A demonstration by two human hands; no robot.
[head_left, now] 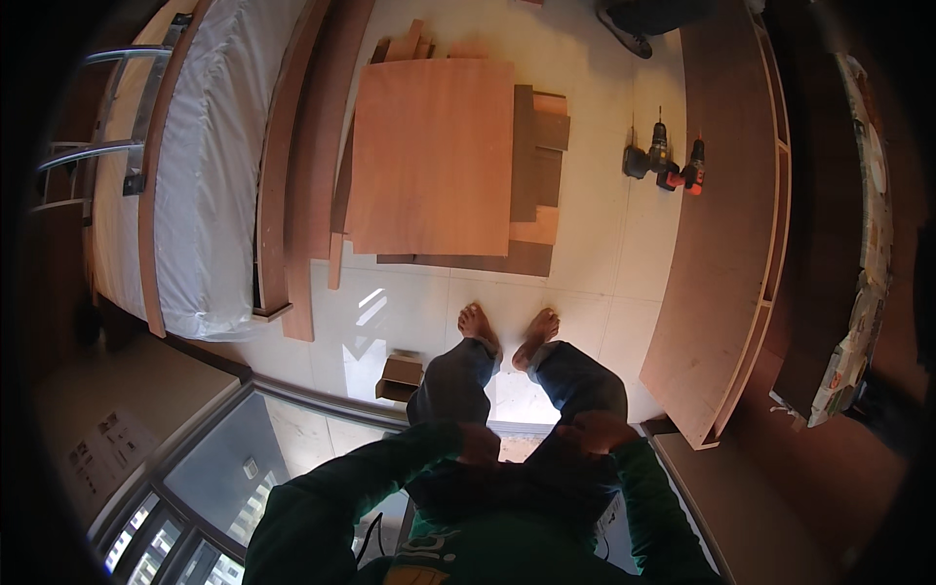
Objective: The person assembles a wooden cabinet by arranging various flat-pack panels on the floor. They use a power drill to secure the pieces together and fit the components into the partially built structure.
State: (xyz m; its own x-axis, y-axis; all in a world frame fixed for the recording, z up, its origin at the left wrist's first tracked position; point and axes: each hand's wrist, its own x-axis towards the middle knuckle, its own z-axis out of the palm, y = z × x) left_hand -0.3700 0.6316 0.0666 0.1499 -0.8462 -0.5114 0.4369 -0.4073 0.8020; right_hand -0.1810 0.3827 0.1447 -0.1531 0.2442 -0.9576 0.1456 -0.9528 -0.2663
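Fingers (487, 450) of the left hand (478, 444) lie low over the dark blue-grey, rolled-hem denim trousers (458, 385) at the lap, as do those of the right hand (597, 432), the two hands apart from each other. Both are in deep shadow, so I cannot tell how far either set of fingers is curled or whether it grips the cloth or anything else. Forward and left of the left fingers, just beside the left trouser leg, a small brown open cardboard box (400, 378) sits on the pale tiled floor (595, 263). Well ahead of both hands, past the bare feet (534, 336), a flat orange-brown rectangular wooden panel (434, 156) rests on darker brown wooden boards (524, 156). Far forward and right of the right fingers stand a black cordless drill (659, 144) and a red-and-black cordless drill (694, 171), close together, with a long brown wooden panel (717, 224) farther right.
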